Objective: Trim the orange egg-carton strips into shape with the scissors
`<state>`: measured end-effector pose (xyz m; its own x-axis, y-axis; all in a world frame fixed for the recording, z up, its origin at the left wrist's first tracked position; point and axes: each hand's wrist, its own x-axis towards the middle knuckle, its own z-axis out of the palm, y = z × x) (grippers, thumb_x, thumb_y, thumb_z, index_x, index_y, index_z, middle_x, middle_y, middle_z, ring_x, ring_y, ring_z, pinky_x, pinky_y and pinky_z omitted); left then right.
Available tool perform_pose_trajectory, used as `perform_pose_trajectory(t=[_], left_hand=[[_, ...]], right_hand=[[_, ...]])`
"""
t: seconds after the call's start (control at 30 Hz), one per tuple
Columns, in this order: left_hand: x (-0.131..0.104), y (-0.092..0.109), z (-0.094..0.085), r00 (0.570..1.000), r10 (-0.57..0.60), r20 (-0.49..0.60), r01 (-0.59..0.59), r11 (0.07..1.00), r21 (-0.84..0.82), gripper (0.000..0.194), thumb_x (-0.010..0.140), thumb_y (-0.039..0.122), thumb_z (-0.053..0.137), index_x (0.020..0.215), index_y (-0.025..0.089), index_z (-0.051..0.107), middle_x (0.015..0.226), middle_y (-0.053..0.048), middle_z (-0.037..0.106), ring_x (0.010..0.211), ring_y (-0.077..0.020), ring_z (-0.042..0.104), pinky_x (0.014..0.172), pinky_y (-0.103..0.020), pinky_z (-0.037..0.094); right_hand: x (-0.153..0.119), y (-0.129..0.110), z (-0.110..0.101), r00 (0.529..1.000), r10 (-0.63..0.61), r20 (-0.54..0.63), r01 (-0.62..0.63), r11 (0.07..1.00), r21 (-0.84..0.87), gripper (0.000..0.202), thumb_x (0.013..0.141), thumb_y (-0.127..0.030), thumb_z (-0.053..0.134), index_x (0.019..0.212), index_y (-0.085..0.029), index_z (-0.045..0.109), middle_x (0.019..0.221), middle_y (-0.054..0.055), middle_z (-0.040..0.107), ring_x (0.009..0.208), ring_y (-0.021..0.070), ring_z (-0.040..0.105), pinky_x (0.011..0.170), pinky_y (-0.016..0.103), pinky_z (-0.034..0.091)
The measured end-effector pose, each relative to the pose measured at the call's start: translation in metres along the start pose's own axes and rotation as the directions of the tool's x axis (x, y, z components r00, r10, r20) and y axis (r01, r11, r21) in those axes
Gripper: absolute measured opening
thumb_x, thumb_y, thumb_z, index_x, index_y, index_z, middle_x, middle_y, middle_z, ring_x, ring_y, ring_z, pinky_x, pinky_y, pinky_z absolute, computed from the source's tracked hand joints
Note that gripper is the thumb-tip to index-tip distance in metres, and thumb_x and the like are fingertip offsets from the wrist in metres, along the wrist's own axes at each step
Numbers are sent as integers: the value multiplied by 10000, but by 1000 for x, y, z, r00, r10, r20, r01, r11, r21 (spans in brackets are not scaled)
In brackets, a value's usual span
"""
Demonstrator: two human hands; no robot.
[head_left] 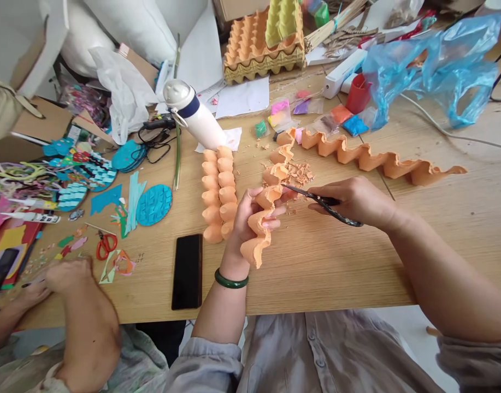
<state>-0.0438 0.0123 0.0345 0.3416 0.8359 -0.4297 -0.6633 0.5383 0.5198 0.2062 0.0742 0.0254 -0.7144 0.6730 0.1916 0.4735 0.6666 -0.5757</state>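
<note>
My left hand (246,215) is closed around an orange egg-carton strip (259,222), a wavy row of cups that stretches away from me over the table. In my right hand (357,201) is a pair of dark-handled scissors (330,204), its blades pointing left and touching or nearly touching the strip's edge. Whether the blades are parted is hard to make out. Small orange scraps (301,173) lie heaped just beyond the blades. Two trimmed rows of orange cups (219,191) sit left of my left hand. Another long wavy strip (373,158) lies to the right.
A black phone (187,272) lies left of my forearm. Behind stand a white bottle (195,112), stacked egg trays (262,46), a red cup (358,93) and a blue plastic bag (434,71). At left, a co-worker's hands (65,275) are near red scissors (106,244) and paper scraps.
</note>
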Motion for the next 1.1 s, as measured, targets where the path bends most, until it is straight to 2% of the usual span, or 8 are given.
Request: perform_pose_trajectory(t=[0.13, 0.2, 0.37, 0.5, 0.63, 0.8, 0.9, 1.1], left_hand=[[6, -9, -1, 980, 162, -120, -141, 976, 166, 254, 888, 435, 596, 951, 199, 667, 853, -53, 719, 530, -88, 506, 415, -182, 421], [11, -13, -4, 961, 220, -169, -170, 948, 269, 322, 864, 497, 591, 980, 210, 680, 870, -64, 743, 564, -131, 575, 439, -237, 463], [19, -19, -6, 926, 314, -209, -215, 895, 392, 380, 806, 535, 595, 980, 207, 679, 863, -93, 757, 862, -276, 739, 578, -333, 589], [19, -22, -5, 911, 387, -142, -293, 851, 435, 365, 827, 529, 632, 1036, 231, 666, 944, -87, 761, 981, -305, 747, 654, -374, 626], [18, -24, -7, 903, 408, -133, -315, 840, 442, 341, 843, 517, 630, 1056, 255, 683, 1000, -77, 766, 996, -303, 738, 679, -376, 616], [17, -27, -6, 852, 520, -60, -428, 757, 494, 251, 902, 431, 641, 1082, 275, 723, 1078, -60, 761, 1098, -294, 706, 775, -366, 592], [16, -32, -4, 825, 564, -16, -465, 696, 546, 232, 906, 406, 679, 1098, 293, 743, 1136, -43, 752, 1197, -274, 666, 899, -347, 575], [15, -36, -1, 877, 475, -71, -373, 767, 522, 308, 902, 402, 707, 1188, 289, 720, 1199, -38, 730, 1203, -227, 666, 944, -300, 585]], right_hand=[[2, -6, 2, 991, 128, 25, -128, 992, 19, 374, 980, -530, 605, 1047, -230, 819, 646, 22, 609, 551, 139, 414, 564, 305, 274], [3, -8, 2, 967, 219, 131, -239, 959, 154, 392, 961, -575, 628, 964, -220, 796, 601, -8, 539, 519, 122, 395, 533, 291, 280], [2, -16, -1, 876, 236, 420, -463, 656, 596, 520, 880, -700, 709, 886, -181, 685, 605, -47, 495, 493, 111, 505, 483, 267, 444], [2, -24, -4, 869, 185, 460, -488, 478, 730, 576, 875, -741, 699, 917, -170, 641, 666, -46, 532, 489, 91, 533, 543, 278, 558], [4, -28, -3, 859, 152, 489, -506, 398, 765, 646, 858, -787, 680, 1007, -159, 639, 713, -27, 579, 536, 108, 587, 576, 281, 600], [7, -28, 6, 805, 140, 577, -594, 210, 777, 668, 862, -830, 624, 967, -170, 628, 646, -35, 513, 497, 122, 541, 403, 241, 488], [9, -27, 10, 813, 91, 575, -582, 117, 805, 679, 867, -840, 599, 980, -171, 639, 631, -47, 477, 466, 112, 483, 342, 227, 425], [9, -32, 10, 823, 154, 547, -565, 119, 817, 646, 848, -814, 652, 902, -170, 653, 577, -64, 441, 405, 83, 385, 279, 209, 344]])
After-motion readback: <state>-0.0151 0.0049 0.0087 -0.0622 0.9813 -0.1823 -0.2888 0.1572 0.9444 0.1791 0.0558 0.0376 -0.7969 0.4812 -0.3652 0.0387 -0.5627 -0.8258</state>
